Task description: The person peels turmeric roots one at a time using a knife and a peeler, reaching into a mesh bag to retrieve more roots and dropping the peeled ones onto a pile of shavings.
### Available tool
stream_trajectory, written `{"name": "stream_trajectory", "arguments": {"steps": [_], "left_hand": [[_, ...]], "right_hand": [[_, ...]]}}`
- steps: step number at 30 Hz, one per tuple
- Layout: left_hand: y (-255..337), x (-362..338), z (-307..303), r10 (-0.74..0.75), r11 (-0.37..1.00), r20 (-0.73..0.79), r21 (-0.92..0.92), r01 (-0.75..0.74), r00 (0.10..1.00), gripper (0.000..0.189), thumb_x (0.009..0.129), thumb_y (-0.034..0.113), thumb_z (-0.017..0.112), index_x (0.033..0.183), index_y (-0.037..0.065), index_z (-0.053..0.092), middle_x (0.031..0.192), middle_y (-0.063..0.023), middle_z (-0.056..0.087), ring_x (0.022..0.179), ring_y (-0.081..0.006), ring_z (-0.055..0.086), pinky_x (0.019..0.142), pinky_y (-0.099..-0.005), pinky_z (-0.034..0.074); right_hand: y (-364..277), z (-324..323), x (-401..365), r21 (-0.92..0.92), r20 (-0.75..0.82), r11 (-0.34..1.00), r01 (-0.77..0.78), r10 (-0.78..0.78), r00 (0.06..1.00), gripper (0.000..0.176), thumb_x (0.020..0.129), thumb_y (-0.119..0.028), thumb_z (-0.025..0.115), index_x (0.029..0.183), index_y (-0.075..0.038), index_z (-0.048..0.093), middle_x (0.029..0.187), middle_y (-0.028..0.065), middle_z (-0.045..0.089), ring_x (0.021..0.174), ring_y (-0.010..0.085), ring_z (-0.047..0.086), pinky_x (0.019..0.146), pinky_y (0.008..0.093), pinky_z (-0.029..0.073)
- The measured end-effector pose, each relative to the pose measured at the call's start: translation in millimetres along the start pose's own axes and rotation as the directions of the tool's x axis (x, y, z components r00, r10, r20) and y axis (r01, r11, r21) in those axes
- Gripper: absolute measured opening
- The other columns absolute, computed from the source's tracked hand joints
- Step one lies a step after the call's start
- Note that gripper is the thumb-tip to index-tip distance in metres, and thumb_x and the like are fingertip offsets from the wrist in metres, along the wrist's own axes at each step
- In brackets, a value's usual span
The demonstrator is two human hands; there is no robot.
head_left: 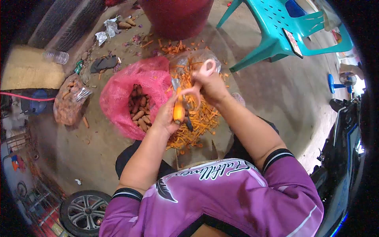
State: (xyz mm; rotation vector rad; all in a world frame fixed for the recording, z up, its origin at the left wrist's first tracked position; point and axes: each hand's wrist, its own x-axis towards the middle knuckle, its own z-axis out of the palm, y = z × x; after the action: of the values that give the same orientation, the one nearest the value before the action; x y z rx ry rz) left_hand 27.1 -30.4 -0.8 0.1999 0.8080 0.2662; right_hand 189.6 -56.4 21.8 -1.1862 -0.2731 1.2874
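My left hand [165, 118] is closed round a peeled, bright orange root [179, 110], possibly a carrot, held upright with its blunt end toward me. My right hand [211, 87] grips a pink peeler [193, 93], somewhat blurred, with a looped handle; its head is close to the root's far end. Beneath both hands a heap of orange strips [203, 122] lies on the floor, partly over a clear plastic sheet [201, 56]. Left of my left hand, an open pink mesh bag [114, 89] holds many brownish roots [139, 115].
A teal plastic chair [272, 39] stands ahead right, a dark red tub [177, 17] ahead. At left are a clear bag of roots [70, 102], a plastic bottle [56, 57] and a dark sandal [104, 64]. A wheel [85, 211] lies behind left; a motorbike [341, 146] is at right.
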Motion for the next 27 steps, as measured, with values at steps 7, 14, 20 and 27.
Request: {"name": "stream_trajectory", "arguments": {"steps": [7, 14, 20, 27], "left_hand": [[-9.0, -2.9, 1.6, 0.010, 0.998, 0.043, 0.061, -0.013, 0.999, 0.039, 0.085, 0.041, 0.041, 0.097, 0.005, 0.051, 0.075, -0.0036, 0.054, 0.061, -0.0155, 0.054, 0.049, -0.0299, 0.045], [-1.6, -3.2, 5.2, 0.009, 0.998, -0.007, 0.057, -0.009, 1.000, 0.038, 0.085, 0.040, 0.042, 0.095, 0.005, 0.051, 0.068, -0.0022, 0.052, 0.055, -0.0131, 0.052, 0.046, -0.0257, 0.042], [-5.1, 0.5, -4.2, 0.041, 0.999, -0.053, 0.026, -0.040, 0.998, 0.028, 0.086, 0.031, 0.044, 0.096, 0.006, 0.051, 0.072, -0.0027, 0.054, 0.057, -0.0126, 0.053, 0.047, -0.0239, 0.044], [-12.1, 0.4, 1.4, 0.037, 0.999, -0.039, 0.006, -0.037, 0.999, 0.029, 0.085, 0.031, 0.045, 0.094, 0.003, 0.050, 0.070, -0.0046, 0.054, 0.059, -0.0140, 0.054, 0.049, -0.0218, 0.045]], "right_hand": [[3.4, 6.3, -12.3, -0.016, 0.118, 0.998, -0.054, 0.056, 0.991, 0.028, 0.068, -0.010, 0.066, 0.087, -0.005, 0.047, 0.072, 0.0033, 0.051, 0.064, 0.0146, 0.052, 0.058, 0.0279, 0.044], [-9.5, -39.2, 41.2, -0.038, -0.309, 0.989, 0.141, -0.146, 0.940, 0.017, 0.074, -0.015, 0.063, 0.076, -0.002, 0.052, 0.067, 0.0043, 0.052, 0.058, 0.0143, 0.051, 0.052, 0.0267, 0.043], [3.7, 9.0, -17.9, 0.079, 0.232, 0.991, -0.111, 0.090, 0.968, 0.020, 0.070, -0.012, 0.066, 0.079, -0.005, 0.050, 0.069, 0.0043, 0.052, 0.062, 0.0148, 0.052, 0.057, 0.0278, 0.044], [15.5, 2.8, -13.0, 0.062, 0.279, 0.986, -0.152, 0.130, 0.952, 0.023, 0.068, -0.013, 0.069, 0.079, -0.004, 0.052, 0.069, 0.0037, 0.054, 0.060, 0.0136, 0.052, 0.054, 0.0274, 0.044]]}}
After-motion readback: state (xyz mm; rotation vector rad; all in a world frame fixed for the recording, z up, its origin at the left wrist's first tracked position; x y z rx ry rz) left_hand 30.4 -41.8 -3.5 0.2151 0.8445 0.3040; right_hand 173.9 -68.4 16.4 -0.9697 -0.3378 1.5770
